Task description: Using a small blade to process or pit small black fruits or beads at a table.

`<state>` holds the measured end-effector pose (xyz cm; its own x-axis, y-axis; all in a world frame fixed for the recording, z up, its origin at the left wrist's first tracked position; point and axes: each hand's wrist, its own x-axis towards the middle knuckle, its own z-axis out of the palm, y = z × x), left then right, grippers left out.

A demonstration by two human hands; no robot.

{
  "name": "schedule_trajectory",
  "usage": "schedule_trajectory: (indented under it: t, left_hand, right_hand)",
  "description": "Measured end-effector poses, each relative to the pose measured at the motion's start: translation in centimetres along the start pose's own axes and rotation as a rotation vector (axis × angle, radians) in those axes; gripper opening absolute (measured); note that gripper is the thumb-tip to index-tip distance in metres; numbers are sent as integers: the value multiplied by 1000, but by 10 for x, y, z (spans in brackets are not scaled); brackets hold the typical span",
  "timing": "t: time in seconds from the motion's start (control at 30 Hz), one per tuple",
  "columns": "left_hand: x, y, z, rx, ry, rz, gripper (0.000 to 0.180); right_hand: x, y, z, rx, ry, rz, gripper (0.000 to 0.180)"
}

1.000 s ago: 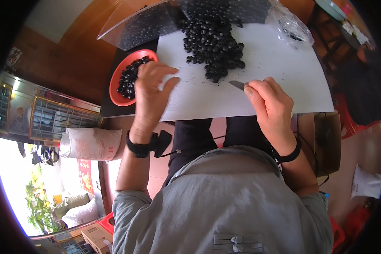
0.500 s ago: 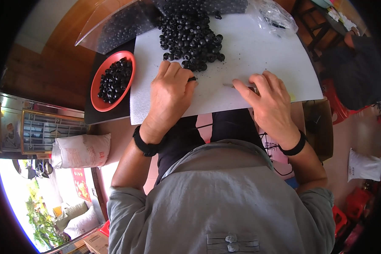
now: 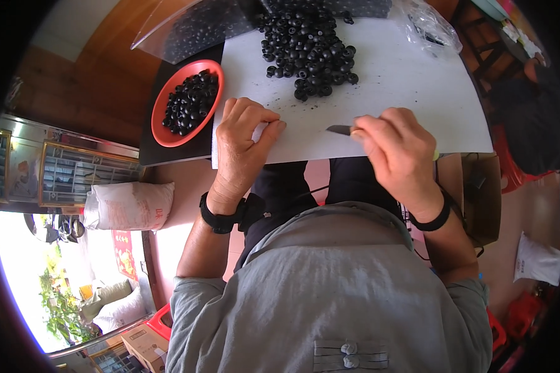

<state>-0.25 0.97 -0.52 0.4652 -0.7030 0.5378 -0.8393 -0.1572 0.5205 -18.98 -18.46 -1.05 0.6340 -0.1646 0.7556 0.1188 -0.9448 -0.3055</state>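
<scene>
A white cutting board [image 3: 410, 81] carries a heap of small black round pieces [image 3: 308, 46] at its far middle. My right hand [image 3: 395, 149] is closed around a small knife [image 3: 339, 130], its blade pointing left over the board's near edge. My left hand [image 3: 242, 146] rests on the board's near left corner with fingers curled and thumb pressed to fingertips; whether it pinches a piece I cannot see. A red bowl [image 3: 162, 133] with black pieces stands just left of the board, close to my left hand.
A clear plastic bag [image 3: 186, 28] of black pieces lies at the far left, and another crumpled clear bag [image 3: 429, 28] at the far right. A white sack [image 3: 127, 205] lies on the floor to the left. Cardboard box [image 3: 479, 193] sits under the board's right side.
My left hand came away from the red bowl and now rests curled on the board's near left. My right hand with the knife stayed at the near edge. The view shifted.
</scene>
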Motion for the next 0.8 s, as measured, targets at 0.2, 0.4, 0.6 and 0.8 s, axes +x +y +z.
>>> schedule_trajectory:
  t: [0.2,0.4,0.6,0.8]
  left_hand:
    - [-8,-10,-3,216,60,128,14]
    - [-9,-9,-10,249,18,98,18]
    - [-8,-10,-10,222,-38,60,17]
    - [-5,-2,-10,334,-39,117,18]
  right_hand:
    - [4,-14,25,-93,-100,-75,15]
    - [11,4,36,-238,-45,-9,15]
    - [13,-17,28,-48,-92,-62,17]
    - [12,-3,32,-217,-75,-16,16]
